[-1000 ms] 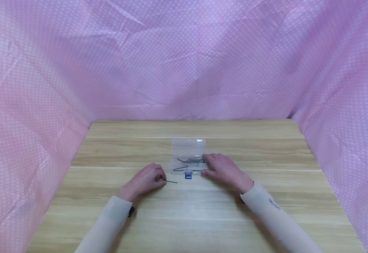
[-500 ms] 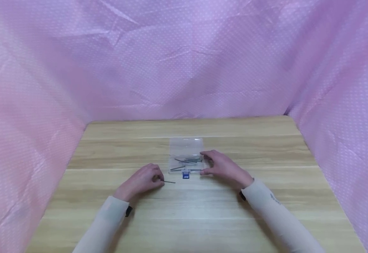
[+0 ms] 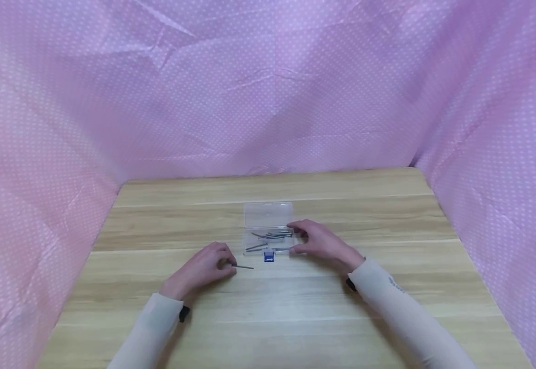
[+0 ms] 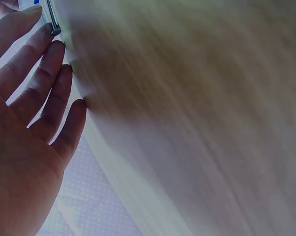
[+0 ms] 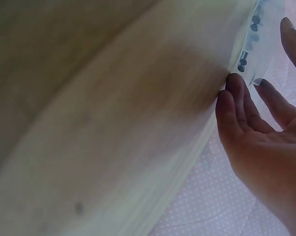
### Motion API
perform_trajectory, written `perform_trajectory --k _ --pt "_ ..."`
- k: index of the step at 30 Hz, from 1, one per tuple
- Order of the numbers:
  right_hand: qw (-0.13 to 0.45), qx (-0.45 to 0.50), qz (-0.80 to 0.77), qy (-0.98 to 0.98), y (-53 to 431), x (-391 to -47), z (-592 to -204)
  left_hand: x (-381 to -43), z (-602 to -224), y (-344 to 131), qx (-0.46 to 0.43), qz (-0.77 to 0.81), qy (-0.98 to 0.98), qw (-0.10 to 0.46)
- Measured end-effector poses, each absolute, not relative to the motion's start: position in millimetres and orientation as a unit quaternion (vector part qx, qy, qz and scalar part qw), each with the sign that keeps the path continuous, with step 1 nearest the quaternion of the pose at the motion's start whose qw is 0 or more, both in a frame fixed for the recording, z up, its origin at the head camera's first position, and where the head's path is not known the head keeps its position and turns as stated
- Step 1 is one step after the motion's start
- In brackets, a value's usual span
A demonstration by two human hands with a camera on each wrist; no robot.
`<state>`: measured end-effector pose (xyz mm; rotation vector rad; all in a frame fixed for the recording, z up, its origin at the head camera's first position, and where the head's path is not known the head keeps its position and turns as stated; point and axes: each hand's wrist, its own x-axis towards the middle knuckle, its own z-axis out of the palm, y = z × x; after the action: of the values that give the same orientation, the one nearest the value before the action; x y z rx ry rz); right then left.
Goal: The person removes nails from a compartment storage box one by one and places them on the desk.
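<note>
A loose nail [image 3: 243, 267] lies on the table just in front of the open plastic box, a little to its left, one end among the fingertips of the left hand [image 3: 202, 268]. That hand is relaxed, fingers nearly straight, thumb and forefinger parted, the nail's head by the forefinger tip; I can't make out how firmly they touch. The clear box [image 3: 249, 240] has its lid [image 3: 268, 214] laid back flat; more nails [image 3: 279, 233] are scattered inside, and a blue tab [image 3: 269, 257] sits at the front edge. The right hand [image 3: 318, 242] spans the box's right end loosely, thumb and fingers spread. Pale sleeves [image 3: 388, 300] cover both forearms. Around the wood-grain table [image 3: 268, 323] hangs pink polka-dot cloth [image 3: 268, 102].
</note>
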<state>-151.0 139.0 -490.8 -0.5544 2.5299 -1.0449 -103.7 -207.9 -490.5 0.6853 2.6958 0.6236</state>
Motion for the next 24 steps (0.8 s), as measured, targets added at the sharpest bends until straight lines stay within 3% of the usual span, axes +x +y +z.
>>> perform_trajectory --k 11,24 --pt "0.18 -0.204 -0.382 0.883 141.1 -152.4 -490.8 -102.3 -487.3 -208.0 0.231 0.221 0.936 0.145" --pt "0.182 -0.211 -0.375 0.884 143.8 -154.3 -489.4 -109.7 -478.1 -206.5 0.255 0.22 0.938 0.081"
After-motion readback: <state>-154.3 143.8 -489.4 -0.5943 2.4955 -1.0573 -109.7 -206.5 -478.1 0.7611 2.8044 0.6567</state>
